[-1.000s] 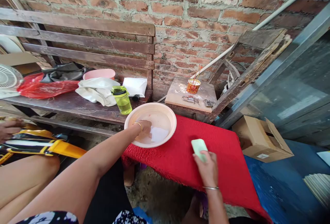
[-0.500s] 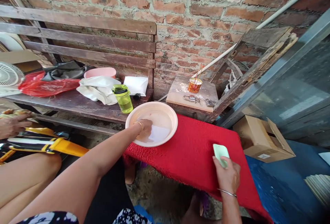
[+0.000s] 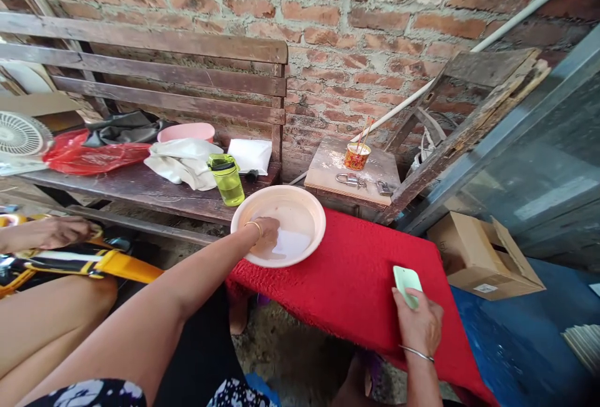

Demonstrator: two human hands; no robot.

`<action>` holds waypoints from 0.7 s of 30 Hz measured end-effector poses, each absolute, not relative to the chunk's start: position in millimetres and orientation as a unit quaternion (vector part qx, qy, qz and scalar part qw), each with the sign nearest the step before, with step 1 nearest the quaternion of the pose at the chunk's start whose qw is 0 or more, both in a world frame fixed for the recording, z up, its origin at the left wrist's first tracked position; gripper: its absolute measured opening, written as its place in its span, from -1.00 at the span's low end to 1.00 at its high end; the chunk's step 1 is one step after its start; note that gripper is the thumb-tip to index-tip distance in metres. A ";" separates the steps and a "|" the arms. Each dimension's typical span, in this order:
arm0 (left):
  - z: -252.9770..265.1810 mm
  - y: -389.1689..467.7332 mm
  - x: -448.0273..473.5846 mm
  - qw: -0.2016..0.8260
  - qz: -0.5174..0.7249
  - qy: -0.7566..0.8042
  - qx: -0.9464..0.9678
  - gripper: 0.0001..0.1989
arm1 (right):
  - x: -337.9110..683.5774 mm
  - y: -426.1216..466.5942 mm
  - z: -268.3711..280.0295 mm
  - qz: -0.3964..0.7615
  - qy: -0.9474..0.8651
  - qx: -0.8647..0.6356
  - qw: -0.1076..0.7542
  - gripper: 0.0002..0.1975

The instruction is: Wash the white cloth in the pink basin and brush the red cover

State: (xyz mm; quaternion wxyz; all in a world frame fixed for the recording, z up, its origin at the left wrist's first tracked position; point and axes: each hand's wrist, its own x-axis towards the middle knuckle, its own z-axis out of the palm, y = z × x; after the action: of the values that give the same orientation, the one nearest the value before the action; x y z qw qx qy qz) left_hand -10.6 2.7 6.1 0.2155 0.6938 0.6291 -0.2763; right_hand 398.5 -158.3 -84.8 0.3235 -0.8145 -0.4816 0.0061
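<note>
two hands work here: the left hand (image 3: 265,235) lies loosely curled in the basin (image 3: 307,197), fingers in the water, grasping nothing i can see. the right hand (image 3: 419,322) grips the soap (image 3: 407,282) on the red cloth (image 3: 347,282), well right of the basin. the bar looks stiff and slippery (likely wet), best held by its long edges; its long axis points away from the wrist.

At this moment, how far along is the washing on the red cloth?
Set up looks done: the red cloth lies spread flat, and the basin holding water stands on its far corner. In hand: the left hand dips into the water, while the right hand presses a green soap bar on the cloth. No lather shows anywhere on the cloth, so most soaping, and any rinsing, looks left to do.
</note>
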 end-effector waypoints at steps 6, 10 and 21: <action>6.8 2.5 -11.8 0.217 -0.279 0.627 0.694 -0.27 | 311.1 -141.0 -77.3 0.137 -0.612 -0.681 0.377 -0.52; 8.3 2.1 -11.5 0.217 -0.279 0.626 0.695 -0.28 | 290.1 -125.5 -76.5 0.187 -0.665 -0.627 0.361 -0.61; 5.0 5.4 -10.4 0.221 -0.286 0.630 0.687 -0.25 | 332.7 -106.2 -77.1 0.109 -0.552 -0.738 0.373 -0.42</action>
State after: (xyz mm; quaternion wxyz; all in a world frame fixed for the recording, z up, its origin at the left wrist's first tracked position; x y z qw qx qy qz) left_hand -10.4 5.4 5.0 0.2205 0.6874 0.6303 -0.2856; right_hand 332.7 -106.2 -77.1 0.3729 -0.7380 -0.5517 0.1094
